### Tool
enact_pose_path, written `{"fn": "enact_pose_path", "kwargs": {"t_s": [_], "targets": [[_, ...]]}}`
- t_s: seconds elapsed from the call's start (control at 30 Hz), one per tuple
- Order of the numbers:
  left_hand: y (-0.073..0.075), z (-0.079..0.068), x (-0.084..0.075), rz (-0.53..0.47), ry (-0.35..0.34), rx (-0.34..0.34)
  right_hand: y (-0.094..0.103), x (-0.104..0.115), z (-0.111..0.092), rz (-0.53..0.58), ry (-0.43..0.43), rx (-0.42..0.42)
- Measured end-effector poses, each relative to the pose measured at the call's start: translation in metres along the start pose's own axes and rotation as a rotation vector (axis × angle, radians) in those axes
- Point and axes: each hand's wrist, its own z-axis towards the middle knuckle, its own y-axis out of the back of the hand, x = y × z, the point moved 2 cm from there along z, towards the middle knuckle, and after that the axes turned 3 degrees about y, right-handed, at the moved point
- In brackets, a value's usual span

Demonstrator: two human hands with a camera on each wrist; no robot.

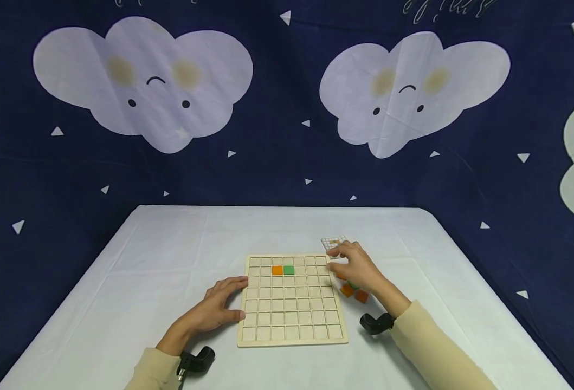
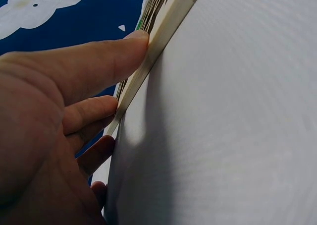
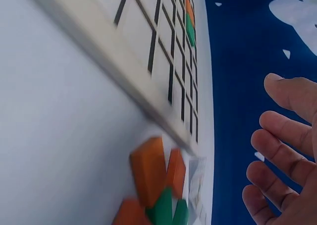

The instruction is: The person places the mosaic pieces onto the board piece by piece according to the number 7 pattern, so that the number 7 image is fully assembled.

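A light wooden grid board (image 1: 291,318) lies flat on the white table. In its upper part an orange tile (image 1: 277,270) sits beside a green tile (image 1: 289,270), each in its own square. My left hand (image 1: 211,310) touches the board's left edge with thumb and fingertips, fingers fairly straight. Over the upper right corner hovers my right hand (image 1: 357,268), its fingers loosely bent and, in the right wrist view, holding nothing. Below it is a small heap of loose tiles, with an orange tile (image 3: 148,170) and a green tile (image 3: 162,207) in view; the hand partly covers them in the head view.
A small printed grid card (image 1: 333,241) lies behind the board's upper right corner, partly behind the right hand. White cloth covers the table (image 1: 121,303). A dark blue curtain (image 1: 277,162) with clouds hangs behind it.
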Motion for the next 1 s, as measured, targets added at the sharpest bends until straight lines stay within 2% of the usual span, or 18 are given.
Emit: {"fn": "enact_pose_path", "kwargs": {"t_s": [0.33,0.87,1.0], "targets": [[0.002,0.001,-0.002,0.005,-0.001,0.004,0.012,-0.018,-0.019,-0.025,-0.049,-0.011],[0.000,0.000,0.000,-0.004,0.033,0.010,0.015,-0.034,-0.060,-0.126,-0.077,-0.059],[0.000,0.000,0.000,-0.006,0.023,0.011,0.015,-0.035,-0.068,-0.138,-0.082,-0.077]]}}
